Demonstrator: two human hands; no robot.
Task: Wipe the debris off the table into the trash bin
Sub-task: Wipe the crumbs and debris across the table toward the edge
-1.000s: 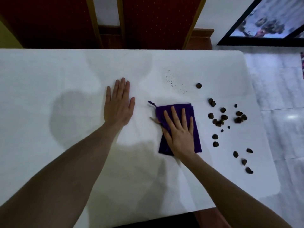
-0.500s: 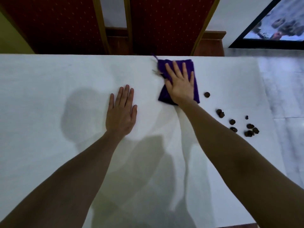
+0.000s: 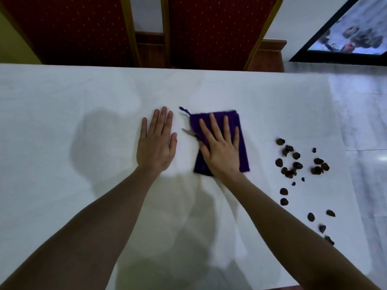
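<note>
A folded purple cloth point(image 3: 240, 130) lies on the white table point(image 3: 83, 122) near its middle. My right hand point(image 3: 219, 147) presses flat on the cloth with straight, spread fingers. My left hand point(image 3: 157, 143) rests flat on the bare table just left of the cloth, fingers straight. Several dark brown debris lumps point(image 3: 293, 162) are scattered on the table to the right of the cloth, trailing toward the near right edge. No trash bin is in view.
Two red upholstered chairs point(image 3: 209, 28) with gold frames stand behind the table's far edge. Pale marble floor point(image 3: 364, 122) runs along the table's right edge. A dark-framed picture point(image 3: 345, 38) sits at the upper right.
My right hand drew the cloth back from the table's far edge toward me, to the middle. The left hand stayed flat in place. The view shifted, showing more debris on the right.
</note>
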